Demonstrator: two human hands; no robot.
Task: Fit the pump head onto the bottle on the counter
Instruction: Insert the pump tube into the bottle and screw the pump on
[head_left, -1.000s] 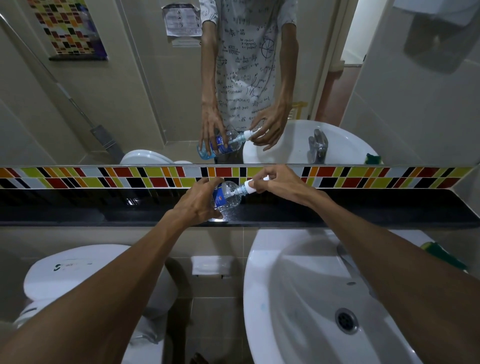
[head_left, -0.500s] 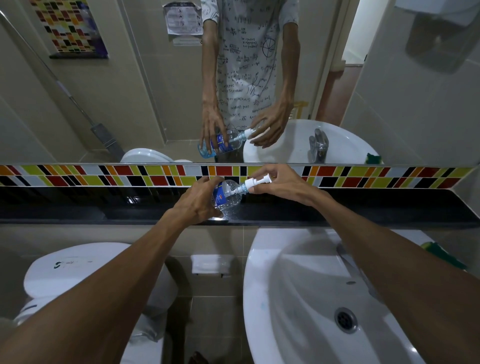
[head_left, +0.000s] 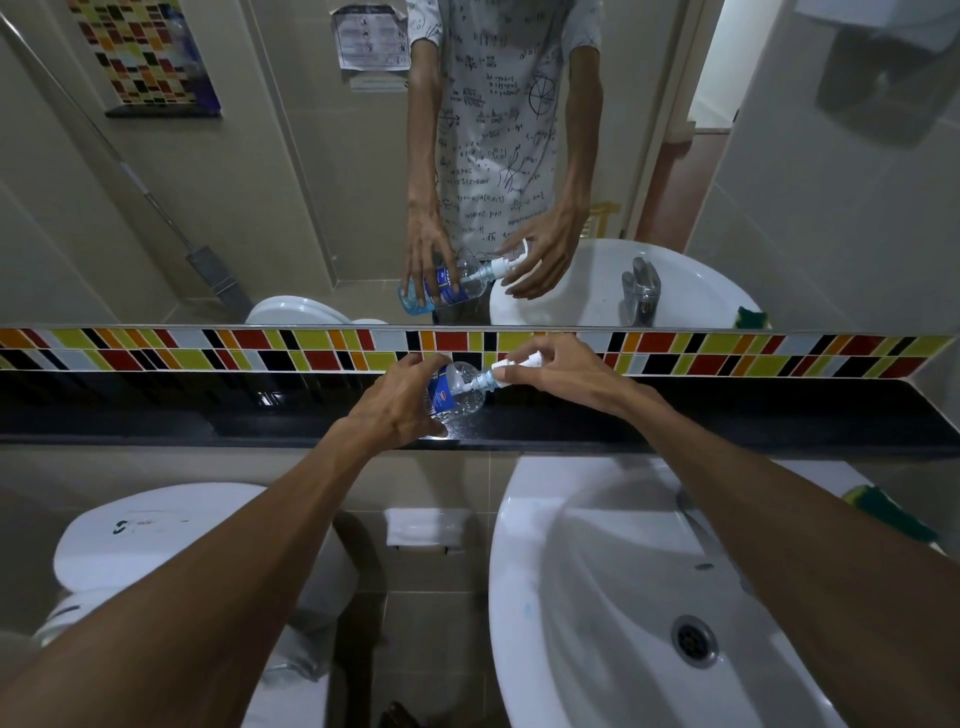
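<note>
A clear plastic bottle with a blue label is tilted to the right over the black counter ledge. My left hand grips its body from the left and hides the base. The white pump head sits at the bottle's neck, pointing up and right. My right hand holds the pump head with its fingertips. The mirror above repeats both hands and shows blue liquid in the bottle's lower end.
A white sink basin with a drain lies below right, a green sponge at its right rim. A white toilet stands lower left. A coloured tile strip runs behind the ledge, under the mirror.
The pump head's nozzle has come out from under my right fingers and now points up and right. The bottle stays tilted in my left hand at the same spot.
</note>
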